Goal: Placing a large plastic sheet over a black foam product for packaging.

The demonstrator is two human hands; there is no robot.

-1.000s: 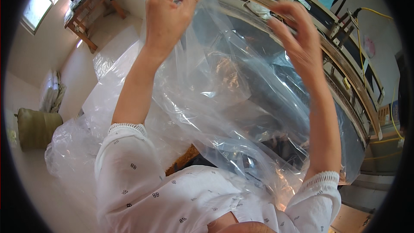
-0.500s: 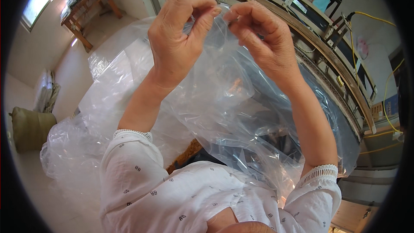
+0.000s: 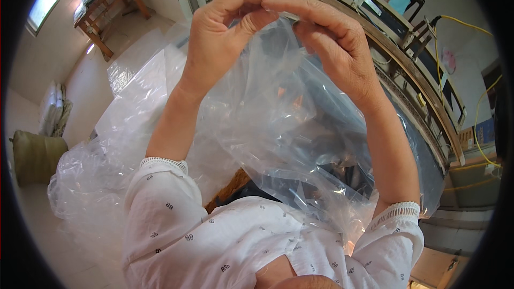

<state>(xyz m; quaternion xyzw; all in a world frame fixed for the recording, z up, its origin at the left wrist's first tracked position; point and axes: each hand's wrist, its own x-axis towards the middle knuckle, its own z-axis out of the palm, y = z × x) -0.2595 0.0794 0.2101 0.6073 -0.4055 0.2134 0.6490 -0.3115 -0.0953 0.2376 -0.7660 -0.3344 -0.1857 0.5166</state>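
The clear plastic sheet, draped below the left hand and right hand, looks light, limp and slippery, best held by an edge, where the left fingers seem to pinch it, the right index touching them, thumb spread apart.

L fisheye head cam, facing down, close.

Right hand: moves in from well apart a second ago; its fingers now overlap the left ones.
Left hand: sits lower in view, below the upper edge it met a second ago.
Film: its folds below the hands have shifted.
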